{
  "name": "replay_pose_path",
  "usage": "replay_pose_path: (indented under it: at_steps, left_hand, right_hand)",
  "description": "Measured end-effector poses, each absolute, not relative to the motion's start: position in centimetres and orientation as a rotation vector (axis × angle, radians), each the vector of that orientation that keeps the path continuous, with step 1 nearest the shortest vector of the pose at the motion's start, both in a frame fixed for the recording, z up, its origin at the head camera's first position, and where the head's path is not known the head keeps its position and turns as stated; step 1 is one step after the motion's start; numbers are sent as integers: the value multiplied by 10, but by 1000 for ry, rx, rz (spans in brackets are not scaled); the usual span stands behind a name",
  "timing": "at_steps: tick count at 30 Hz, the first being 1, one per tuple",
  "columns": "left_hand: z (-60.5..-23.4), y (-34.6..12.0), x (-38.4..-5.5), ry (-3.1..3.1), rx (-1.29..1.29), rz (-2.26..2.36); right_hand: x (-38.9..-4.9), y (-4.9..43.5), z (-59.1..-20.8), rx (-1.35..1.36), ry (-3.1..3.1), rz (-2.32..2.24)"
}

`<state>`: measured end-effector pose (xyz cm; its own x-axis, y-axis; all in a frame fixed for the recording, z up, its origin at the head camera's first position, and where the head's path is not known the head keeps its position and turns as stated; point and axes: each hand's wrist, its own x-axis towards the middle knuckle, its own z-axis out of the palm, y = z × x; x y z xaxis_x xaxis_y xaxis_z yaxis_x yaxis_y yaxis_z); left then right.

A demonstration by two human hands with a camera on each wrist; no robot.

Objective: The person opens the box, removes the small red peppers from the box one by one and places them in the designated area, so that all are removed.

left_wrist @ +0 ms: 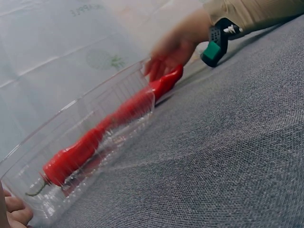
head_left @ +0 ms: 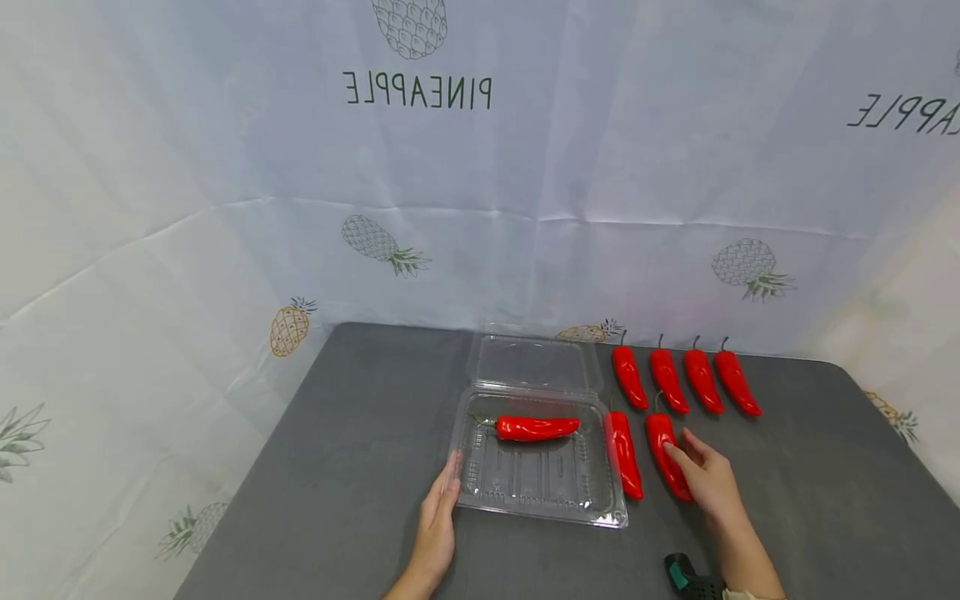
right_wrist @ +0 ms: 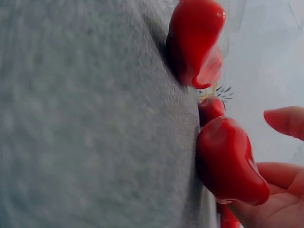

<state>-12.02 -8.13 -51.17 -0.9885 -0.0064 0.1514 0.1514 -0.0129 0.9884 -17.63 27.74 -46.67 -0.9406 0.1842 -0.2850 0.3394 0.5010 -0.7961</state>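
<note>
A clear plastic clamshell container (head_left: 517, 507) lies with its lid folded back, one red chili pepper (head_left: 536, 429) crosswise inside. At its left edge my left hand (head_left: 435, 533) grips the rim, thumb and fingers at the wall; only some fingers (left_wrist: 16, 211) show in the left wrist view. My right hand (head_left: 708, 479) reaches over another red chili pepper (head_left: 663, 454) on the table. In the right wrist view its thumb (right_wrist: 287, 121) stands apart from that pepper (right_wrist: 228, 161), while the other fingers lie beside it. A further chili pepper (head_left: 624, 454) lies along the container's right side.
Several more red chili peppers (head_left: 701, 379) lie in a row at the back right, stems pointing away. The container's lid (head_left: 534, 362) extends toward the back edge of the grey table (head_left: 360, 433). A pineapple-print cloth (head_left: 525, 167) hangs behind.
</note>
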Motion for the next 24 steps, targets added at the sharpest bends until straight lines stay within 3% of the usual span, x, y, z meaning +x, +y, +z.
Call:
replay_pose_path:
  at_steps: [24]
  left_hand:
    - [-509, -80, -120, -2145, -115, -2141]
  right_hand:
    - [-211, 237, -397, -245, 2998, -983]
